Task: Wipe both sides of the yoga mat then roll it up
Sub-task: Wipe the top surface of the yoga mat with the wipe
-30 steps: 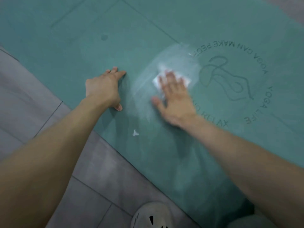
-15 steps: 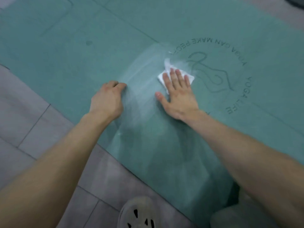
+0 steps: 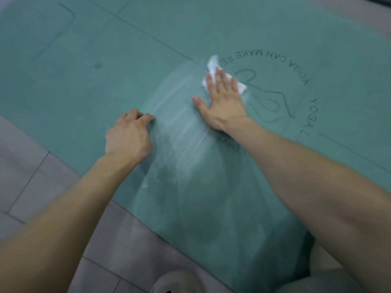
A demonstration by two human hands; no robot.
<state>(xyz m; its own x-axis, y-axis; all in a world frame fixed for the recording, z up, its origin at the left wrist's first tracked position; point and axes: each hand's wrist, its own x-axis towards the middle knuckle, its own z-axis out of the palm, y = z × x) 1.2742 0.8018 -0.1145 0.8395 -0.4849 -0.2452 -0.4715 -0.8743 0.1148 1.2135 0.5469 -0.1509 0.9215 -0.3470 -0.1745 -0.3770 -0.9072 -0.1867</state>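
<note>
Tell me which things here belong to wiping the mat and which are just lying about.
Job: yoga mat; white wipe; right hand, pressing the wipe flat; left hand, resting on the mat.
Just there: grey tiled floor; pale shoe at the bottom edge.

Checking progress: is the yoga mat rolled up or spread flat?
Spread flat: the yoga mat lies unrolled on the floor, right hand pressing a wipe onto it.

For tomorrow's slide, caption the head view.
Right hand presses white tissue onto the green yoga mat; left hand rests beside it.
</note>
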